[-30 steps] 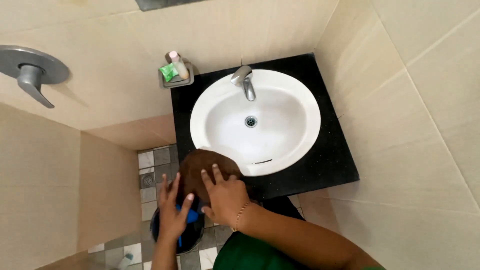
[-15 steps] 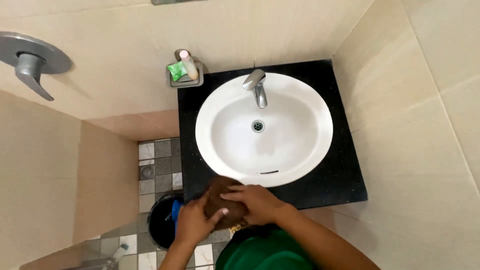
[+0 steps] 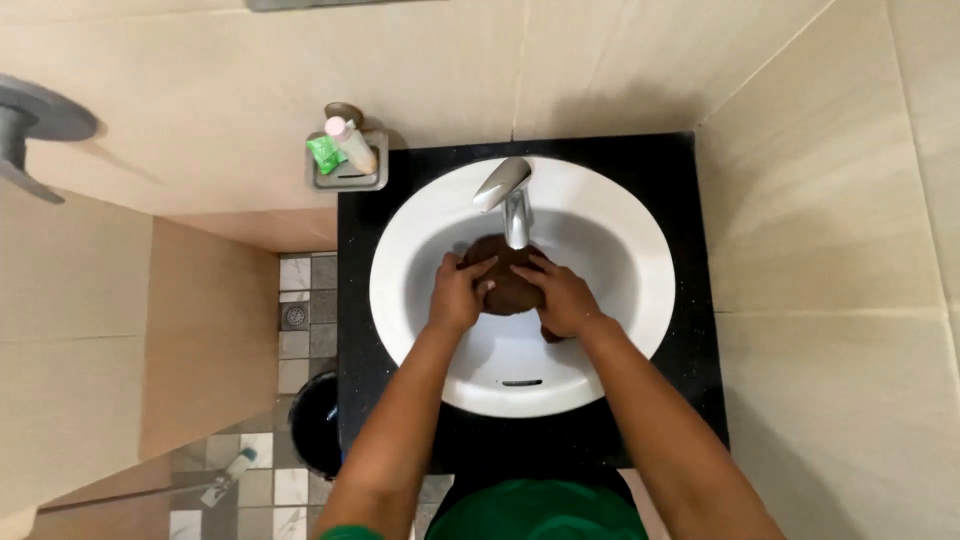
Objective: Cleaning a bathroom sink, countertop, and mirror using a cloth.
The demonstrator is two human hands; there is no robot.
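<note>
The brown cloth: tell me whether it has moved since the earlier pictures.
Yes. The cloth went from beside the counter, over the floor, up into the basin, under the tap.

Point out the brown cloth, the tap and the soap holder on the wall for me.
brown cloth (image 3: 510,290), head view, on its middle between the two hands.
tap (image 3: 503,183), head view, on the top of the metal spout.
soap holder (image 3: 350,176), head view, on its front rim.

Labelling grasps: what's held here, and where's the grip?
Both hands, left hand and right hand, hold a brown cloth by its opposite sides, under the faucet in the sink.
</note>
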